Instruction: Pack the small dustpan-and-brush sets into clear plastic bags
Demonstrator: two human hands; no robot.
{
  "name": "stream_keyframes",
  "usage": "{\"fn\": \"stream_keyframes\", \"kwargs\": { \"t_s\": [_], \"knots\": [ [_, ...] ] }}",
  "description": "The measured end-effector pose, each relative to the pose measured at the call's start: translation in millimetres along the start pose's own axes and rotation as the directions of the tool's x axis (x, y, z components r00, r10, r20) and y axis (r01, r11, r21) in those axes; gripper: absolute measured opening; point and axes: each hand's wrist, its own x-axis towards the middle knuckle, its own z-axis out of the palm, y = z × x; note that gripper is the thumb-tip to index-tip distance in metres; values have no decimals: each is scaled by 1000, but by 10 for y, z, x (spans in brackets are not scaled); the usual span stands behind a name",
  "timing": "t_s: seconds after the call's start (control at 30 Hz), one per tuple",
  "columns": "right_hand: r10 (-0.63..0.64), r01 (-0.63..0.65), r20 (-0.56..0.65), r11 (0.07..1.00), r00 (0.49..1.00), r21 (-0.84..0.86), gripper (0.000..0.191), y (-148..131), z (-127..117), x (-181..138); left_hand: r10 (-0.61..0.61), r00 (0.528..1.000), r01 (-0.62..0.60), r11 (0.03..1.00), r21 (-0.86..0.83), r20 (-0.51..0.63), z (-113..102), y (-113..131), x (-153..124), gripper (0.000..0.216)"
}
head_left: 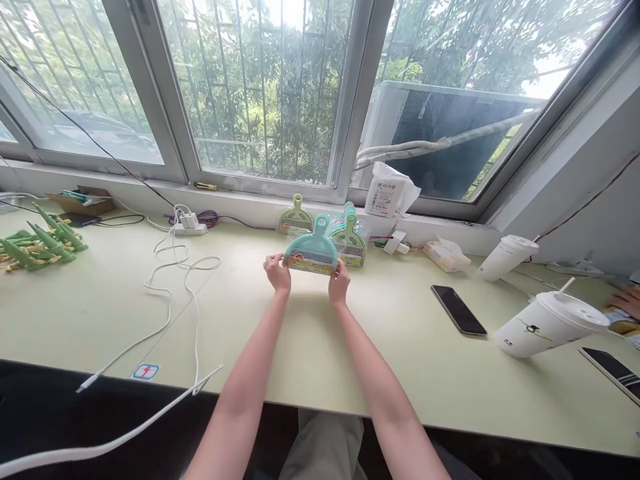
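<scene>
A teal mini dustpan set (311,251), with grey bristles and a printed label along its lower part, is held upright above the table between both hands. My left hand (277,272) pinches its lower left corner, and my right hand (339,283) grips the lower right corner. Just behind it on the right stands a row of similar dustpans (351,241) in clear wrap, the front one olive green. Another green dustpan (296,217) leans by the window wall, its lower part partly covered by the teal one.
White cables (170,293) sprawl over the left table, near green pointed items (43,243). On the right are a phone (459,310), a large white cup (550,323), a smaller cup (507,257) and a tissue pack (447,255). Another person's hand (627,301) shows at the right edge.
</scene>
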Motion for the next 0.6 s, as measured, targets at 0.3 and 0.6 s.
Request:
{"fn": "stream_keyframes", "kwargs": {
  "t_s": [0.3,0.6],
  "knots": [
    [-6,4,50,999,999,44,52,54,1434,578,9,994,13,982,190,-113,28,-718,1193,15],
    [37,-56,-90,973,995,-223,54,516,1763,1092,9,1000,-13,982,186,25,972,-1058,1776,19]
  ]
}}
